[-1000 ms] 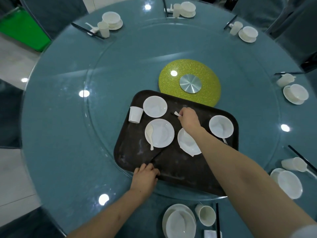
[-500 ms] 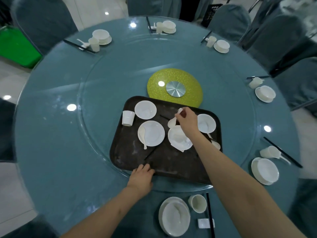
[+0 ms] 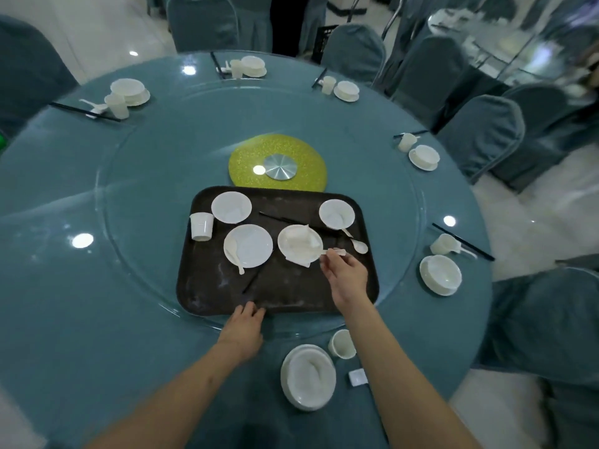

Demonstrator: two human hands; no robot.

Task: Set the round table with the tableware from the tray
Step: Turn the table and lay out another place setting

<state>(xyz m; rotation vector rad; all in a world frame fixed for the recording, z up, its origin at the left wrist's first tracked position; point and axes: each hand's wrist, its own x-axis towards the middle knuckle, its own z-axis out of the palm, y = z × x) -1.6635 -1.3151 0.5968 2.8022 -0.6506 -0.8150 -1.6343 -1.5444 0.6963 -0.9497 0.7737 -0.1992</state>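
Pinching a white spoon (image 3: 334, 252), right hand (image 3: 345, 275) hovers over tray (image 3: 207, 286).

Banquet hall, round table (image 3: 97, 319) with turntable (image 3: 277, 163), covered chairs (image 3: 483, 134), place settings (image 3: 129, 92)

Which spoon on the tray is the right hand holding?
The spoon beside the bowl, pinched by the right hand. One other lies on the plate, another on the tray farther right.

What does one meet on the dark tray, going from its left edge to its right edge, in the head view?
White cup → plate with a spoon on it → bowl holding a folded napkin → right hand pinching a white spoon → loose spoon.
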